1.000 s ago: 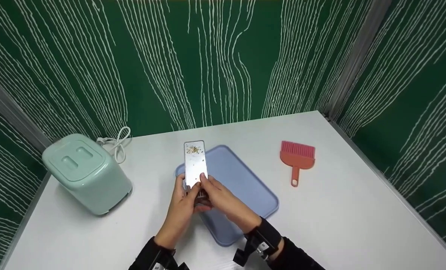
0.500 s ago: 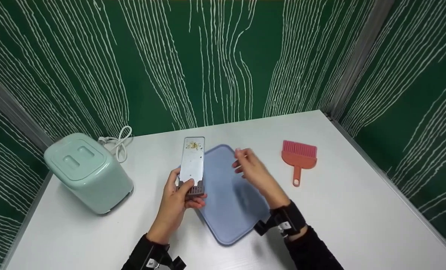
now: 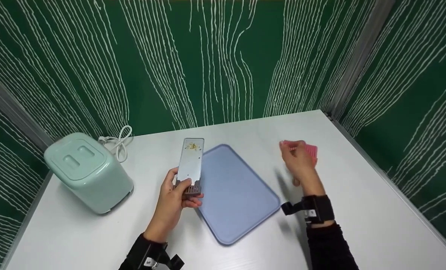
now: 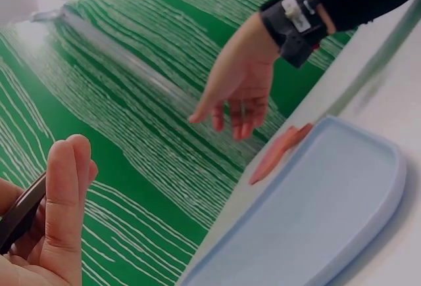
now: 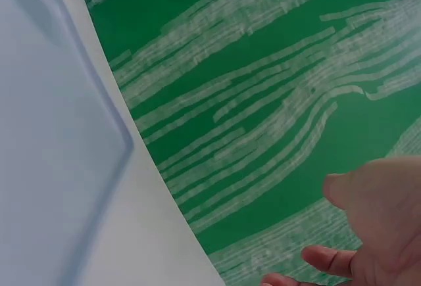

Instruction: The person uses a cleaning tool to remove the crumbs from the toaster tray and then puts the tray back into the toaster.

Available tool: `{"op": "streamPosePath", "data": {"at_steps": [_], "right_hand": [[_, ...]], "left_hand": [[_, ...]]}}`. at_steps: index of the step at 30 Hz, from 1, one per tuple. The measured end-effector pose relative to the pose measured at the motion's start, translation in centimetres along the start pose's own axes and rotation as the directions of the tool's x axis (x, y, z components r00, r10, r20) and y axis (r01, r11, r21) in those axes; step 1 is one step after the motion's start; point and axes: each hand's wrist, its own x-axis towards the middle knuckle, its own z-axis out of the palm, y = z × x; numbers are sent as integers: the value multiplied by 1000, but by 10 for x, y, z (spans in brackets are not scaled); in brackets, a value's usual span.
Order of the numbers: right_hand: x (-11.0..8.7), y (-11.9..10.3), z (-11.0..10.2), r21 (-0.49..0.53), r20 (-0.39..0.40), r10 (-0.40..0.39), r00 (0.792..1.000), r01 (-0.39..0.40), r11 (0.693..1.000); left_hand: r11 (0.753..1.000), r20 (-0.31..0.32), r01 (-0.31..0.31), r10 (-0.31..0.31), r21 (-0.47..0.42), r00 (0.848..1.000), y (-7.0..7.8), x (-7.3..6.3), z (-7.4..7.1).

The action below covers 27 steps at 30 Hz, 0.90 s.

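My left hand [image 3: 170,202] grips the grey end of a toaster crumb tray [image 3: 190,161], thumb on top. Its long pale metal surface carries yellowish crumbs [image 3: 193,146] near the far end and a few dark specks. On the right of the table lies a small hand brush [image 3: 312,150] with pink bristles and an orange handle, partly covered in the head view by my right hand [image 3: 298,161]. In the left wrist view the right hand [image 4: 240,85] hangs above the brush [image 4: 279,154], its fingers loosely bent downward with nothing between them.
A blue tray [image 3: 238,195] lies flat on the white table between the hands. The mint-green toaster [image 3: 95,176] stands at the left, its white cord [image 3: 121,144] coiled behind it. Green walls with white lines close off the back and sides.
My right hand has let go of the crumb tray and moved right, across the blue tray, to over the brush. My left hand keeps its hold, shifted slightly left.
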Motion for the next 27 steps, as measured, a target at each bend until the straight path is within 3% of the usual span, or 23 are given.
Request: {"op": "streamPosePath", "data": {"at_steps": [3,11,20,27], "right_hand": [[5,13,-14,-22,-10,56,998,-56,998],[10,44,-36,-13,75,190,979,-189,982],[12,69,-35,-105,118,227,967,-216,971],[10,74,-30,-126,111,202,973,-188,974]], "left_hand": [[1000,-9,8,-8,0,1000,1,0,0],[1000,-17,17,-17,-20,1000,1,1,-2],[1000,-20,17,-17,-4,1000,1,1,-2],[1000,-24,18,-19,-2,1000,1,1,-2]]}}
